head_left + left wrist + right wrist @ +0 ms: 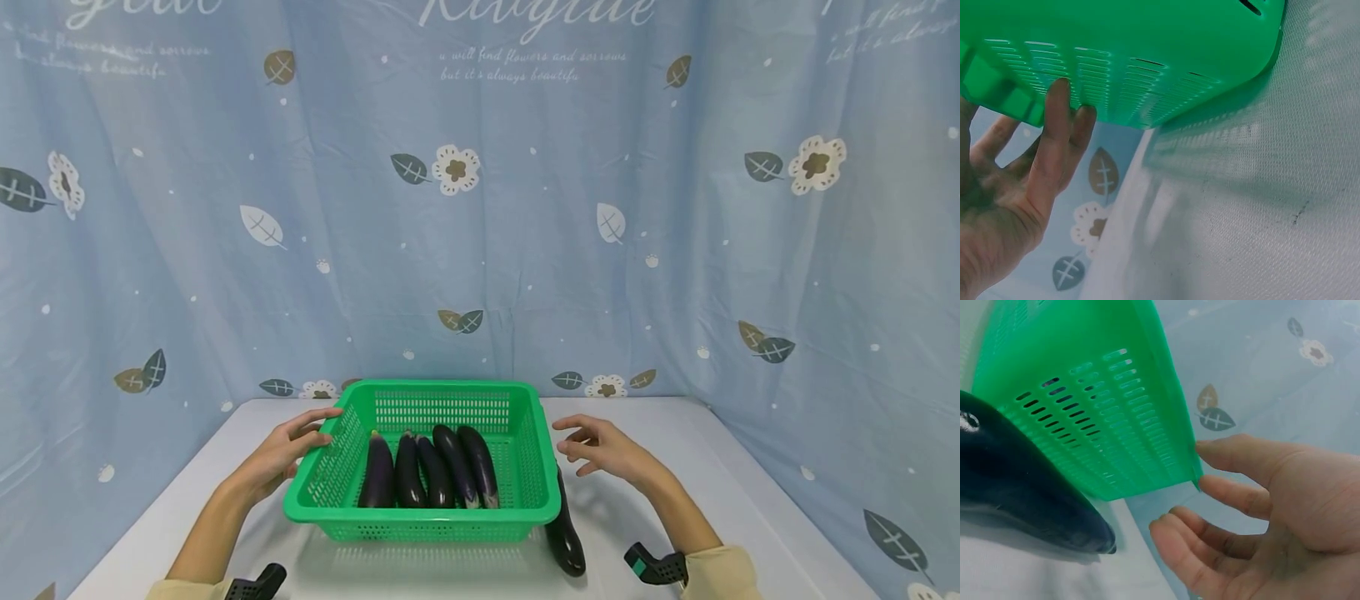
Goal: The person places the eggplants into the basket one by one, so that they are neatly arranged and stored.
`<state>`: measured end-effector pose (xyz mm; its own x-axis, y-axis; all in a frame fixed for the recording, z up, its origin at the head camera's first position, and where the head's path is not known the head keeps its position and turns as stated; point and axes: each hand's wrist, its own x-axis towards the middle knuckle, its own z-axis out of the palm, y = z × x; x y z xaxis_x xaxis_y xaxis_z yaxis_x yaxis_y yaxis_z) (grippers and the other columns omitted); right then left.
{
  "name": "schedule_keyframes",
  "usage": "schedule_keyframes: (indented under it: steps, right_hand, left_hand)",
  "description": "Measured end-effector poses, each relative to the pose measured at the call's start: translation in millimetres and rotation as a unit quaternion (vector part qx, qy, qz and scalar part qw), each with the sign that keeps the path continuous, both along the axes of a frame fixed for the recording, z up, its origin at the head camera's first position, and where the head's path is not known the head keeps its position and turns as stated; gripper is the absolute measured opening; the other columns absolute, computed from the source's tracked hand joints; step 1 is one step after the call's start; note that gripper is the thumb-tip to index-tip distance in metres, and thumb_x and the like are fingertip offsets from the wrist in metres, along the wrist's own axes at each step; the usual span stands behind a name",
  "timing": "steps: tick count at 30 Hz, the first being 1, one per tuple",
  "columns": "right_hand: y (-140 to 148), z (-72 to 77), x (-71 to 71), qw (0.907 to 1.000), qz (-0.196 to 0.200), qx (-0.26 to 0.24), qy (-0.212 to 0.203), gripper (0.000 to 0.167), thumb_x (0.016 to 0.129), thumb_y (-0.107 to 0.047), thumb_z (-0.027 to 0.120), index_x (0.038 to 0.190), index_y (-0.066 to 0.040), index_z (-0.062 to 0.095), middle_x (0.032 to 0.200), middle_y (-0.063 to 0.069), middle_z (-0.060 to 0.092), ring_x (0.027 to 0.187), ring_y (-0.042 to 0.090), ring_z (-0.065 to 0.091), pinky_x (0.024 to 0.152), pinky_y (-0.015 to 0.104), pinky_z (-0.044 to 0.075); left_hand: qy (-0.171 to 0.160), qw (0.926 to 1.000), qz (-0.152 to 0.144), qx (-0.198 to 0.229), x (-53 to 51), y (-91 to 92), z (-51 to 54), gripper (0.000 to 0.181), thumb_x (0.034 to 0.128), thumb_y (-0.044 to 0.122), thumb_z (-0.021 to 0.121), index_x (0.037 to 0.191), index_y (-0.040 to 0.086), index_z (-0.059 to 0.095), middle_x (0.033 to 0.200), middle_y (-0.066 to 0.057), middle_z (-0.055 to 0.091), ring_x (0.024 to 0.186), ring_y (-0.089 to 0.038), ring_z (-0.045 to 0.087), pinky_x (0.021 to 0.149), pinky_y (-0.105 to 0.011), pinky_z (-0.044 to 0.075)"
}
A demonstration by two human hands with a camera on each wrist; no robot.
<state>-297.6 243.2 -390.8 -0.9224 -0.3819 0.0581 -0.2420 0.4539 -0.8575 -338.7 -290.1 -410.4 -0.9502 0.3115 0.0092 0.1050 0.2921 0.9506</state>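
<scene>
A green perforated plastic basket (420, 527) stands on the white table, with several dark purple eggplants (437, 471) lying side by side in it. At its left side my left hand (273, 454) grips the rim, and in the left wrist view fingers (1054, 137) reach beneath the rim along the outer wall. My right hand (607, 450) is by the right rim, its fingers loosely bent and nothing held; in the right wrist view the fingertips come close to the basket edge (1175, 425), contact unclear. Another eggplant (566, 533) lies on the table against the basket's right side.
The white table (675, 467) reaches back to a blue curtain (360, 250) printed with leaves and flowers, which also hangs along both sides. Black wrist devices (656, 567) sit by the sleeves.
</scene>
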Motion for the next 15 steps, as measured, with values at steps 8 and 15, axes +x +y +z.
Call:
schedule_keyframes:
  steps: [8,15]
  right_hand:
    - [0,-8.1,0.0,0.9993,0.004,0.026,-0.026,0.059,0.097,-0.032,0.061,0.144,0.000,0.042,0.116,0.019,0.064,0.102,0.034,0.064,0.072,0.038,0.059]
    - [-7,-11.3,6.1,0.9971,-0.012,0.039,-0.065,0.062,0.096,-0.033,0.063,0.146,-0.005,0.041,0.109,0.017,0.061,0.092,0.027,0.063,0.069,0.042,0.058]
  left_hand:
    - [-0.008,0.9998,0.002,-0.017,-0.6,0.3,3.0,0.059,0.0992,0.031,0.057,0.152,0.019,0.034,0.164,-0.018,0.014,0.146,-0.050,0.018,0.069,-0.039,0.039]
    - [-0.008,0.9996,0.005,-0.028,-0.5,1.2,3.7,0.059,0.0994,0.032,0.056,0.153,0.019,0.034,0.164,-0.017,0.013,0.147,-0.049,0.017,0.084,-0.053,0.046]
